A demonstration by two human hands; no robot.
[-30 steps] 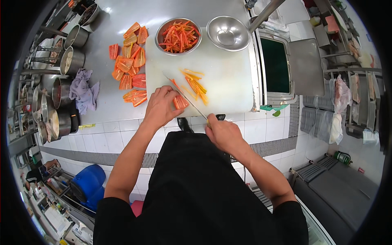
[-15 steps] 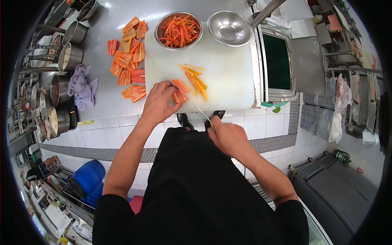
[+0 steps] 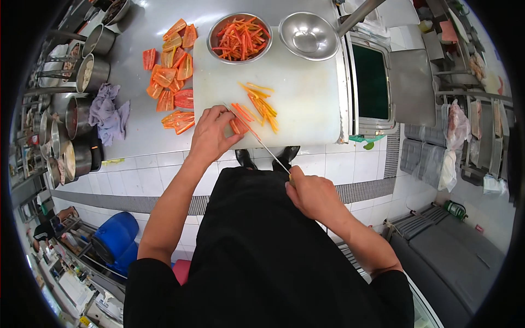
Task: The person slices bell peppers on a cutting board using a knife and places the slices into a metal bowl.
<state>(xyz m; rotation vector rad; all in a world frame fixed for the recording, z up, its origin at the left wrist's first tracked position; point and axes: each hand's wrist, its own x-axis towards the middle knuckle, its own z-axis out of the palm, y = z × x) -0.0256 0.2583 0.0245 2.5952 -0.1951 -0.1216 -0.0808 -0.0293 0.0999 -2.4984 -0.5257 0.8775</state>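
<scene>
My left hand (image 3: pixel 212 134) curls its fingers over a red pepper piece (image 3: pixel 238 126) at the near edge of the white cutting board (image 3: pixel 306 104), pinning it there. In my right hand (image 3: pixel 313 195) is a knife (image 3: pixel 272 154) gripped by its handle. Its thin blade slants up and left, and its front part lies along the pepper by my left fingertips. Cut red and yellow pepper strips (image 3: pixel 263 110) lie loose just right of the blade. Farther back on the board stands a steel bowl (image 3: pixel 210 42) heaped with pepper strips.
Flattened pepper pieces (image 3: pixel 165 76) lie left of the board on the steel counter (image 3: pixel 153 27). A second steel bowl (image 3: pixel 308 36) stands at the back right. Pots (image 3: pixel 92 74) and a lilac cloth (image 3: pixel 108 115) line the left; a dark-green opening (image 3: pixel 371 82) is at right.
My right hand has drawn the knife back slightly, toward me and to the right. My left hand stays on the pepper piece.
</scene>
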